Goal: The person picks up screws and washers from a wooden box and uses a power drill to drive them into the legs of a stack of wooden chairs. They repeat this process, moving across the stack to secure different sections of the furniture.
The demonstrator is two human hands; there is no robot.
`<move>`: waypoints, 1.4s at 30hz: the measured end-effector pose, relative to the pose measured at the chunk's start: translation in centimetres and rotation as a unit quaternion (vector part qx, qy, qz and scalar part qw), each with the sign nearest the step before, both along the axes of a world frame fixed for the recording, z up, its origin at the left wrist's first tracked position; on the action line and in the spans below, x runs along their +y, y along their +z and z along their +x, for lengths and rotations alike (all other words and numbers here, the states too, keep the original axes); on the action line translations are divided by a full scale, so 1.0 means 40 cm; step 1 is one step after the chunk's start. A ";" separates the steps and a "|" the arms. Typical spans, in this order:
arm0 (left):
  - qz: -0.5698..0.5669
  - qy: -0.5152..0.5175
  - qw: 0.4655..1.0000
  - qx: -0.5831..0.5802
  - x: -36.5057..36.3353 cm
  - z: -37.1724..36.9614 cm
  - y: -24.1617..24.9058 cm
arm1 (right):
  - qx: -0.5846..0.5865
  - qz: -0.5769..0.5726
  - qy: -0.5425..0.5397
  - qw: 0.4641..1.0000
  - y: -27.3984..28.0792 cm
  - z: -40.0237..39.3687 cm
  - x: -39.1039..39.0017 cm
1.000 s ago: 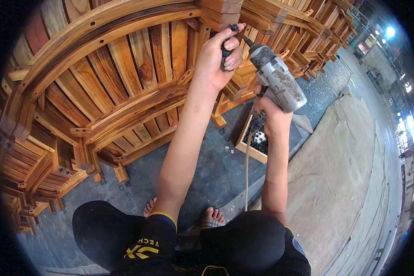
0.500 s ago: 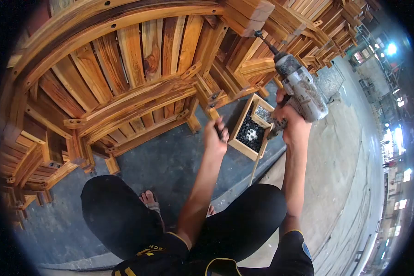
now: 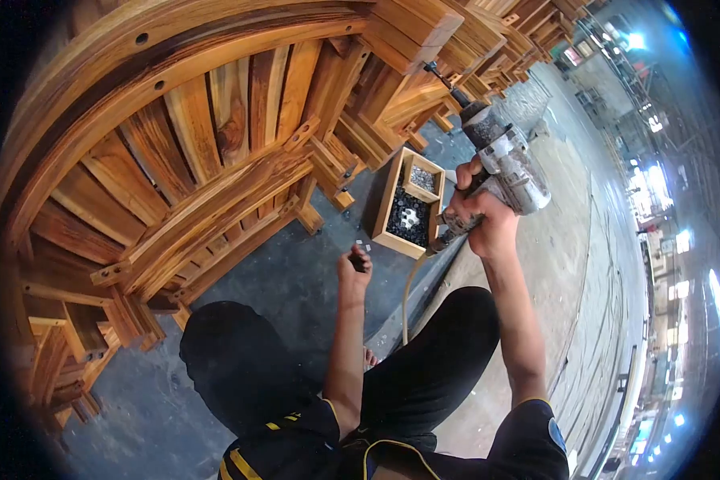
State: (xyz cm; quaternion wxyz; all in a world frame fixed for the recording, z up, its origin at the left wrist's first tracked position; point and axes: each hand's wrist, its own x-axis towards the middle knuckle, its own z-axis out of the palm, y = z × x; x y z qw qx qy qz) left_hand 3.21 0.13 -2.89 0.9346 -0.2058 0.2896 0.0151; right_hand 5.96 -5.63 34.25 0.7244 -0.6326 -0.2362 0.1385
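Head view, one driver (image 3: 514, 172) in right hand (image 3: 490, 218), one crate (image 3: 398, 245)

My left arm (image 3: 346, 344) reaches forward, the left hand (image 3: 355, 269) loosely curled with its fingers (image 3: 363, 258) folded toward the palm, while my right arm (image 3: 518, 320) stretches farther out, elbow slightly bent, the right hand (image 3: 490, 214) wrapped in a grip.
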 end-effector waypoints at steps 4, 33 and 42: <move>0.075 0.048 0.996 -0.029 0.078 -0.026 0.007 | 0.018 0.029 -0.004 0.999 -0.010 -0.010 0.008; 0.215 0.176 0.956 0.094 0.117 -0.133 -0.007 | 0.024 0.076 0.034 0.996 -0.017 0.032 -0.009; 0.190 0.129 0.973 0.009 0.118 -0.140 -0.047 | 0.022 0.076 0.025 0.997 -0.014 0.026 -0.003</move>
